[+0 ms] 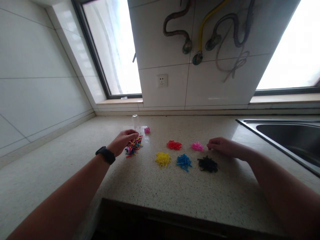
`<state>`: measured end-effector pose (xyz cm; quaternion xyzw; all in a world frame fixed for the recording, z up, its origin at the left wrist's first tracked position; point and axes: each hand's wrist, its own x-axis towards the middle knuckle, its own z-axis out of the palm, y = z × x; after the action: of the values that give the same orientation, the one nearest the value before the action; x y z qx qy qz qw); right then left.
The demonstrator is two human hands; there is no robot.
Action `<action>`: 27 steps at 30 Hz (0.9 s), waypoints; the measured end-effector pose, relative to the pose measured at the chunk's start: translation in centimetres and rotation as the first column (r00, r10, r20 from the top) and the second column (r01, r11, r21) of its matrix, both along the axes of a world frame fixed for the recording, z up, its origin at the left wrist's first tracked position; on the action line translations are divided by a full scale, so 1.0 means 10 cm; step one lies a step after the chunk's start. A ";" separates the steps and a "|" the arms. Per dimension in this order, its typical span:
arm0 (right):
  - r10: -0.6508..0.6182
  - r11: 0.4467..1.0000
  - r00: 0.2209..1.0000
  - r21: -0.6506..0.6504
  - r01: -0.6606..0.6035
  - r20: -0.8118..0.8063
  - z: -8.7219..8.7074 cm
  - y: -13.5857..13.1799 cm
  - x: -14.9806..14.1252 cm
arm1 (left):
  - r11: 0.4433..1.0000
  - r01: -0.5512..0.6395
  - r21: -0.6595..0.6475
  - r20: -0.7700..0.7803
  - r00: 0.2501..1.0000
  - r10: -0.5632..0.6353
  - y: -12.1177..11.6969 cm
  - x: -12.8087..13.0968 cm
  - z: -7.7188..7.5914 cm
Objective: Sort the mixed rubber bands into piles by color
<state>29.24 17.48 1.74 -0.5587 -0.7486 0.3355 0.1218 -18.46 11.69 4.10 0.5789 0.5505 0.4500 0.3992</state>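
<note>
My left hand (pixel 127 137), with a dark band on the wrist, is over a mixed-colour pile of what look like small rubber bands (pixel 134 147). Its thumb and fingertips are pressed together; anything between them is too small to make out. My right hand (pixel 217 145) rests on the counter just right of a pink pile (pixel 197 146). Those fingers are curled and pinched, their contents hidden. Single-colour piles lie between the hands: red (pixel 174 145), yellow (pixel 162 160), blue (pixel 184 162) and black (pixel 208 164).
Behind the left hand stands a clear bottle-like container (pixel 135 121), beside a small pink cap-like piece (pixel 147 130). A steel sink (pixel 260 122) is set into the speckled counter (pixel 150 186) at the right. Hoses and a socket (pixel 162 80) are on the tiled wall.
</note>
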 end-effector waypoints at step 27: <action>0.086 0.985 0.992 0.155 -0.070 -0.095 0.02 -0.05 -0.13 | 0.921 0.390 -0.008 0.552 0.769 -0.321 -0.60 0.99 0.16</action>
<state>27.98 16.93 1.91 -0.5003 -0.7860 0.3103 0.1885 -8.56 5.68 5.71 0.4963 0.3220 0.4762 0.6506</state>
